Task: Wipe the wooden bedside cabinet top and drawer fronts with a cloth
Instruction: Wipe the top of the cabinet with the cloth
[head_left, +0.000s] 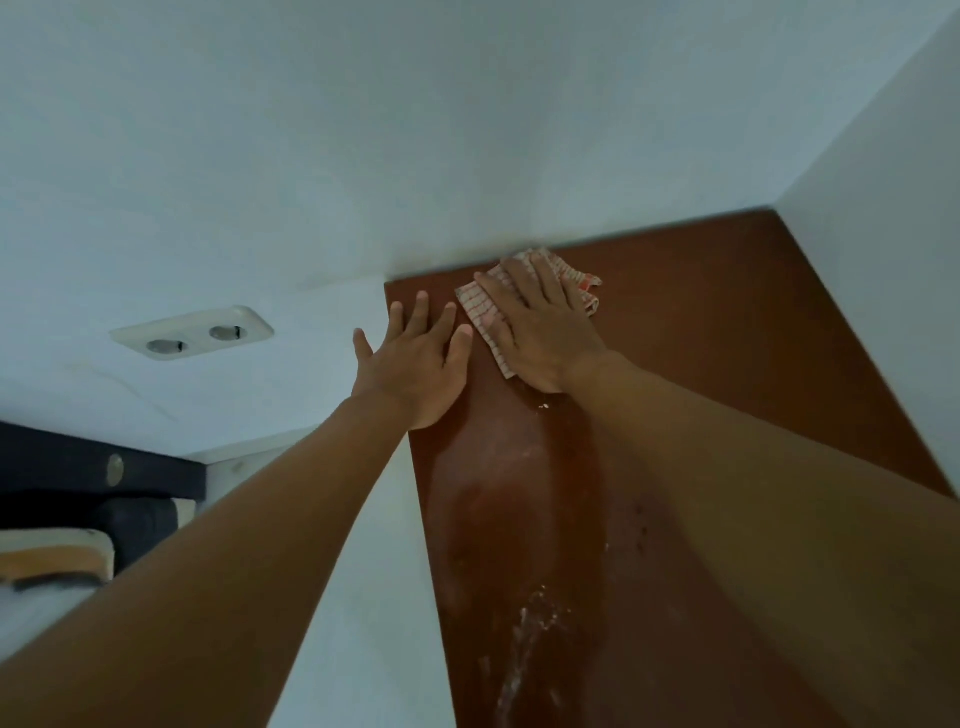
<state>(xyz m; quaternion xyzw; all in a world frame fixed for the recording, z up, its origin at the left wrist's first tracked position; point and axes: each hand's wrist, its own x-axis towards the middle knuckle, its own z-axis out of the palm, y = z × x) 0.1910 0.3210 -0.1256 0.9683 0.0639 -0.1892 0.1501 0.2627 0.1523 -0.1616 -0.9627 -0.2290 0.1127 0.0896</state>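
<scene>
Head cam, so we're looking down along both of our bare arms. Our right grip lies flat with the fingers straight, pressing down on the red-and-white checked cloth rather than curling round it. The cloth sits on the wooden cabinet top, right up at the back edge where the wood meets the white wall, closer to the back left corner. Our left grip is released too: fingers spread, palm down on the left edge of the top, thumb just beside the cloth, little finger poking out past the edge. Nearer to us the wood has whitish dusty smears and a shinier patch. A double wall socket sits off to the left.
</scene>
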